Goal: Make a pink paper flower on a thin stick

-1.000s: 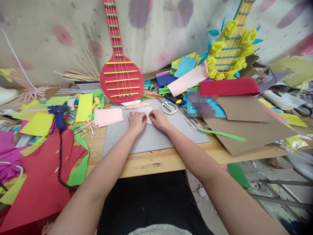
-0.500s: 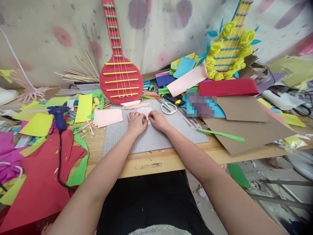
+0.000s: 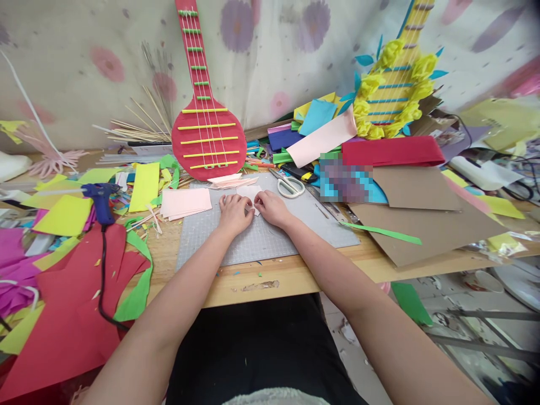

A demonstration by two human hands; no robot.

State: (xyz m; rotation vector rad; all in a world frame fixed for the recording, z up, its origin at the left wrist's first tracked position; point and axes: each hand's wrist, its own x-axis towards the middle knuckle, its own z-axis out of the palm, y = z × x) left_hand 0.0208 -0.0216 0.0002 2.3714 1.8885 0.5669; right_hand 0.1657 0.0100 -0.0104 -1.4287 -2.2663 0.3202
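Observation:
On the grey cutting mat (image 3: 270,247), my left hand (image 3: 235,214) and my right hand (image 3: 272,209) meet over a small pale pink sheet of paper (image 3: 248,191). The fingertips of both hands are bent and pinch its near edge, which they partly cover. A stack of pale pink paper (image 3: 185,202) lies just left of my left hand. Beyond the hands are folded pale pink pieces (image 3: 232,180). White-handled scissors (image 3: 291,188) rest on the mat past my right hand.
A red paper lute (image 3: 210,138) leans at the back, and a yellow one with paper flowers (image 3: 390,93) stands at the right. At the left are a blue glue gun (image 3: 102,199) and red paper (image 3: 80,292). Brown cardboard (image 3: 422,230) covers the right side.
Both hands stay at the same spot on the paper, with only a very slight shift of the right fingers. Nothing else has visibly moved.

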